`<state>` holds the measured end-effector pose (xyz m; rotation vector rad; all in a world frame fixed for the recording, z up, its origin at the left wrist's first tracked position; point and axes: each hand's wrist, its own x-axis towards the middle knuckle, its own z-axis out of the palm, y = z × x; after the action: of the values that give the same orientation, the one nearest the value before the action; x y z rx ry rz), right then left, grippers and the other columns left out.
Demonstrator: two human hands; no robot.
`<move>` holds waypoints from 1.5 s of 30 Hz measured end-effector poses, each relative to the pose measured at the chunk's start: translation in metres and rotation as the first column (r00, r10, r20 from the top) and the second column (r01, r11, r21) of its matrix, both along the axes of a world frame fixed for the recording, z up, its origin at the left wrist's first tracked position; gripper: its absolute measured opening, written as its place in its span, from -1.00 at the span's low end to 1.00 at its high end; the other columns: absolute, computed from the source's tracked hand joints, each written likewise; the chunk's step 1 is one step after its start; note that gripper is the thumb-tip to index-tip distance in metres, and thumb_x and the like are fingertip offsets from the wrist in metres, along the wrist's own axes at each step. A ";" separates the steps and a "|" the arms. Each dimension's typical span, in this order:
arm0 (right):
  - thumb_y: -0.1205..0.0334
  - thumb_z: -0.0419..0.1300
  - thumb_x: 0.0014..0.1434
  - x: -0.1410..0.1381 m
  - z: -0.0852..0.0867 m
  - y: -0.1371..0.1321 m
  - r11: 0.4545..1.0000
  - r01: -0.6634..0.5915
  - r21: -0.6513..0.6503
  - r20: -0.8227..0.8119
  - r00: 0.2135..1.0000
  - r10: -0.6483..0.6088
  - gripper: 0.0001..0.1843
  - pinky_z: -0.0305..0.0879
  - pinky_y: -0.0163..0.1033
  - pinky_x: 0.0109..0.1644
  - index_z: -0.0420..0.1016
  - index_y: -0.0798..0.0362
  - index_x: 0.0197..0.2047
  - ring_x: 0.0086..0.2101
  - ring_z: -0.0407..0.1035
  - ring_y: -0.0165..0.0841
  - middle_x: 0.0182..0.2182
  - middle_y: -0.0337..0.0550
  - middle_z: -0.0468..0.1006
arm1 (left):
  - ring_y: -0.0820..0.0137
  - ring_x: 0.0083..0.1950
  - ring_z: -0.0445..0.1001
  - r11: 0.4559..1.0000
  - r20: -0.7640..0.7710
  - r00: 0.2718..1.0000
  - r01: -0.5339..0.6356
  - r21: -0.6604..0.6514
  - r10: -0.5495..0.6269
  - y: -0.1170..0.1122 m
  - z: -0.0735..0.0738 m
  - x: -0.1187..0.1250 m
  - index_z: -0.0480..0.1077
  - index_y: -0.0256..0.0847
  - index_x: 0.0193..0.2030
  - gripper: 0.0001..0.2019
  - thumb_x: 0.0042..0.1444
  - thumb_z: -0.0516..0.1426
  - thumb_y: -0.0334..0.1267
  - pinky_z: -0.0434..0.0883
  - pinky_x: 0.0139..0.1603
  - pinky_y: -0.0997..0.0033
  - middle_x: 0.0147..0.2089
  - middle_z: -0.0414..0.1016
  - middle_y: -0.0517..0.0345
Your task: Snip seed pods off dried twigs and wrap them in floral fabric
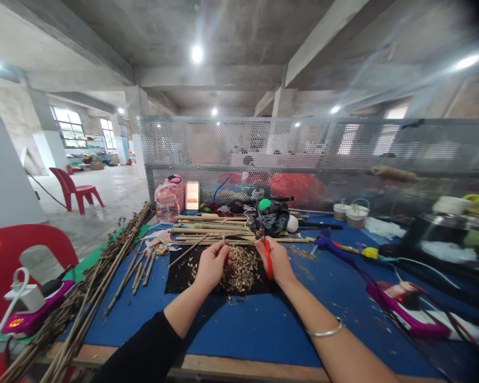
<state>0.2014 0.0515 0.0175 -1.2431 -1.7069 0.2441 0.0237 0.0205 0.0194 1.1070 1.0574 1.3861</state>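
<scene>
My left hand (pixel 213 261) is closed in a pinch over a dark cloth (pixel 175 283). A thin dry stick shows at its fingertips, mostly hidden by the fingers. In my right hand (pixel 280 259) is a pair of red-handled scissors (pixel 269 258), blades pointing up and away from me; whether the blades are parted cannot be made out. Between and below both hands lies a heap of small cut stem pieces (pixel 241 268) on the cloth. Just beyond the hands, several long pale sticks (pixel 207 230) lie crosswise on the blue tabletop (pixel 239 330).
Long dry branches (pixel 99 276) line the left edge, beside shorter sticks (pixel 138 276). At the back stand a pink clear bag (pixel 168 199), a lit phone (pixel 192 195) and small baskets (pixel 357 214), before a perforated metal screen (pixel 223 143). Purple power strips (pixel 419 322) with cords lie right.
</scene>
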 end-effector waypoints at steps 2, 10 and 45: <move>-0.08 0.09 0.04 0.006 -0.001 0.007 1.000 -0.004 -0.030 -0.073 0.997 0.002 -0.65 0.15 -0.33 -0.46 0.26 0.06 -0.34 -0.60 0.20 -0.43 -0.60 -0.29 0.33 | 0.55 -0.56 0.35 1.000 0.017 1.000 0.001 0.001 -0.001 0.000 0.000 0.000 0.37 -0.30 -0.09 -0.63 -0.01 0.15 -0.13 0.20 -0.67 0.64 -0.50 0.40 0.21; 0.20 0.22 -0.15 -0.002 0.007 -0.002 0.994 -0.107 0.021 0.245 0.965 0.099 -0.65 0.24 -0.27 -0.27 0.38 0.10 -0.23 -0.35 0.32 -0.32 -0.31 -0.07 0.45 | 0.55 -0.52 0.41 1.000 0.151 0.988 -0.018 0.025 0.014 0.002 0.004 0.000 0.30 -0.28 -0.25 -0.67 -0.05 0.19 -0.08 0.26 -0.64 0.67 -0.38 0.49 0.10; -0.11 0.13 0.03 -0.026 0.004 -0.023 0.975 -0.016 -0.221 0.420 0.901 0.110 -0.64 -0.01 -0.34 -0.47 0.29 0.05 -0.39 -0.50 0.30 -0.39 -0.47 -0.18 0.45 | 0.52 -0.62 0.31 0.996 -0.061 0.998 -0.010 0.091 0.015 0.003 -0.013 0.002 0.43 -0.29 -0.26 -0.63 -0.03 0.13 0.00 0.30 -0.64 0.53 -0.53 0.39 0.21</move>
<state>0.1750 0.0286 0.0219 -1.4799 -2.1493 0.2038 0.0260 0.0236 0.0066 1.2183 1.0557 1.4296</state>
